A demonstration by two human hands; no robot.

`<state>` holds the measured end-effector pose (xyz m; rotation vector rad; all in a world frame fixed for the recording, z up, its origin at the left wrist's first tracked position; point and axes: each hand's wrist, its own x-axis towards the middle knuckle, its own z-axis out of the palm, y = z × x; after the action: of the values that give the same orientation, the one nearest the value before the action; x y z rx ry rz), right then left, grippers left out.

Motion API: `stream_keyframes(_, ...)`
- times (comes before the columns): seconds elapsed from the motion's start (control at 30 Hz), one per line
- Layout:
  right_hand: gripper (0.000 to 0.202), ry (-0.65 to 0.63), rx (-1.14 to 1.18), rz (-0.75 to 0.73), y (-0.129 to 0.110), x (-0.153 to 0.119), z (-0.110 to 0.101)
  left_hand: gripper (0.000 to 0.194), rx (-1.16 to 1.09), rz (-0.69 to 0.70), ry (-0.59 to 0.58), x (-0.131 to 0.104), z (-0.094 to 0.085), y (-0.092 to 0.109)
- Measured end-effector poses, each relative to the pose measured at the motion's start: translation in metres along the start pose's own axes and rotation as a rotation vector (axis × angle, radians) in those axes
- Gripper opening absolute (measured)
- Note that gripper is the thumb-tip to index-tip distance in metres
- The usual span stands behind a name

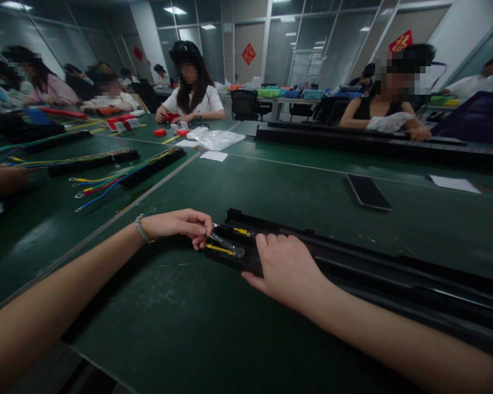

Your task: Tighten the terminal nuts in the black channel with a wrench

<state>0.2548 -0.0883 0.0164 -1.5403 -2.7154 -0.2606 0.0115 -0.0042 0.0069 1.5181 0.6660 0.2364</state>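
Observation:
My left hand (191, 225), with a light blue band at the wrist, is closed on the near end of a metal wrench (225, 242). The wrench's far head sits around a fastener inside the left end of a long black channel (353, 262). Yellow-sleeved terminals (242, 232) lie in the channel on both sides of the wrench. My right hand (290, 268) wraps over the channel just right of the wrench head, its thumb along the near side and its fingers over the top.
A phone (368, 192) lies beyond the channel. Bundles of coloured wires (107, 183) in black strips are at the left. A plastic bag (217, 138) and white paper (214, 156) lie farther back. Several people sit around the green table (148, 306); another long black channel (332, 139) is at the back right.

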Motion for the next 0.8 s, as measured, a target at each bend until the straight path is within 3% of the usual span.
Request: stream_keyframes(0.8, 0.048, -0.012, -0.016, 0.002, -0.0009, 0.0000, -0.0018, 0.008, 0.004, 0.007, 0.005, 0.0002, -0.0004, -0.0011)
